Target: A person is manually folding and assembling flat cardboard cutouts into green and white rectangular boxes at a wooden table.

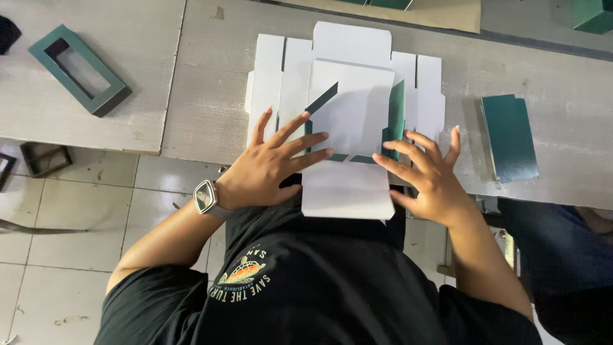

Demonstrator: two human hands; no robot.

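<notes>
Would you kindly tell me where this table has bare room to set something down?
Bare grey tabletop lies between the green window frame and the flat white box blank, and again between the blank and the folded green card. Both hands, left and right, crowd the blank.

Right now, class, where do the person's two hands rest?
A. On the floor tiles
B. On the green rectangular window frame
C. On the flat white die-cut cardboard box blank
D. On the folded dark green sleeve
C: the left hand and the right hand both press, fingers spread, on the flat white die-cut cardboard box blank.
</notes>
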